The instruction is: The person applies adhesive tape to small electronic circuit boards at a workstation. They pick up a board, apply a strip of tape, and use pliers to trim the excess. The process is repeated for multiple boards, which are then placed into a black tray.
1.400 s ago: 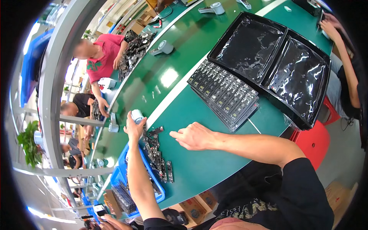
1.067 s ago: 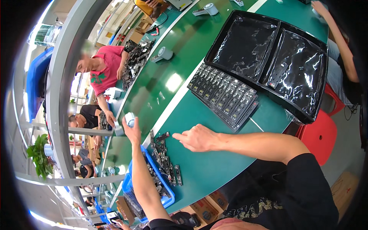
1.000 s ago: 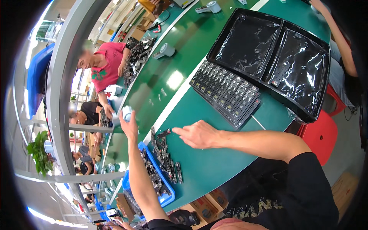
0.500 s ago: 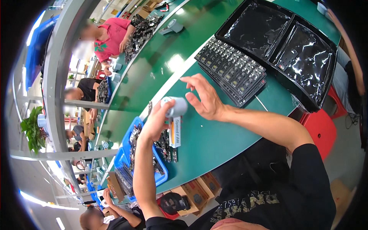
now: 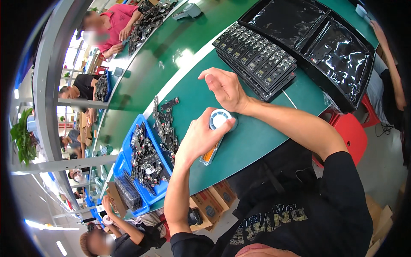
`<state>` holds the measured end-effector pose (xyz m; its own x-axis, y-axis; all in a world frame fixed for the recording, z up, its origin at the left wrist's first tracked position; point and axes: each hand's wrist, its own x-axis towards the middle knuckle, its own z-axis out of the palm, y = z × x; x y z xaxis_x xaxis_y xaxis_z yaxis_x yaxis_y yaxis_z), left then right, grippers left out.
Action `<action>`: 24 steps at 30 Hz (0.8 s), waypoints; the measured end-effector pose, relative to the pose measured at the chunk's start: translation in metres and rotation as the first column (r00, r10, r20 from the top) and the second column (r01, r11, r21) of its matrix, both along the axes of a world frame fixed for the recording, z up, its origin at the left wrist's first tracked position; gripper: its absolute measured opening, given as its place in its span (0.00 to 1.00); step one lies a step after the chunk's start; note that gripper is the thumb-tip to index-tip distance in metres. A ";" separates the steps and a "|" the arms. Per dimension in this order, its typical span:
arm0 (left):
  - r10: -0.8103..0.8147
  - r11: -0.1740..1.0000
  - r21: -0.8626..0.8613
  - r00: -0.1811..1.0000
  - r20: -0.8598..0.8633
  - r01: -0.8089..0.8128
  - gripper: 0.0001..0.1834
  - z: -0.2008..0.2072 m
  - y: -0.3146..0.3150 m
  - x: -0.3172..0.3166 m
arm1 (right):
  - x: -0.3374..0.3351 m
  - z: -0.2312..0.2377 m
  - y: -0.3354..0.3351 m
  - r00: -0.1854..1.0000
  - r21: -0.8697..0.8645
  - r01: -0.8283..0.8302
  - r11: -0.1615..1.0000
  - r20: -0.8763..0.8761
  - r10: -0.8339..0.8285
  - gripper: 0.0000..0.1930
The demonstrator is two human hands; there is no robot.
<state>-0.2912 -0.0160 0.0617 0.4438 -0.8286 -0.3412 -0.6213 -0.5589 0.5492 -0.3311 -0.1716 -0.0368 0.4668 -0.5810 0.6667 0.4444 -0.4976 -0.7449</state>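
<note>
My left hand (image 5: 198, 138) is wrapped round a small handheld fan (image 5: 220, 118), pale blue-grey with a round slotted head turned upward. My thumb lies over the edge of that head. Below the hand its narrow lower part shows an orange strip (image 5: 209, 154) and a clear end. Just beyond the fan, my right hand (image 5: 227, 91) hovers with loosely bent fingers and nothing visible in them. A stack of black circuit board panels (image 5: 257, 60) lies past the right hand.
A blue bin (image 5: 160, 190) full of small dark boards stands left, with more loose boards (image 5: 164, 122) beside it. A black divided tray (image 5: 319, 55) sits far right, near a red stool (image 5: 349, 137). Co-workers sit across the green table (image 5: 252, 132); another grey fan (image 5: 189, 11) lies there.
My left hand has moved right with the fan and tipped its round head up toward me. My right hand's fingers have drawn closer together. The view has shifted slightly.
</note>
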 end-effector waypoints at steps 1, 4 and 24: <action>-0.015 1.000 -0.025 0.999 0.034 0.016 0.29 -0.002 0.001 0.002 | 0.000 0.000 0.000 1.000 -0.011 -0.004 1.000 -0.027 0.004 0.25; 0.006 1.000 -0.017 0.997 0.073 -0.005 0.26 0.006 0.003 0.009 | -0.003 0.001 -0.001 0.998 -0.043 -0.008 0.999 -0.064 0.006 0.24; 0.166 0.628 -0.776 0.967 0.194 0.047 0.16 -0.060 0.090 -0.035 | -0.079 0.053 0.043 0.989 -0.335 -0.054 0.941 -0.148 0.004 0.04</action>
<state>-0.3260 0.0740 0.0015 0.4754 -0.7062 0.5246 -0.7650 -0.0373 0.6430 -0.4103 -0.1287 0.0159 0.5847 -0.3183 0.7462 0.3638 -0.7193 -0.5918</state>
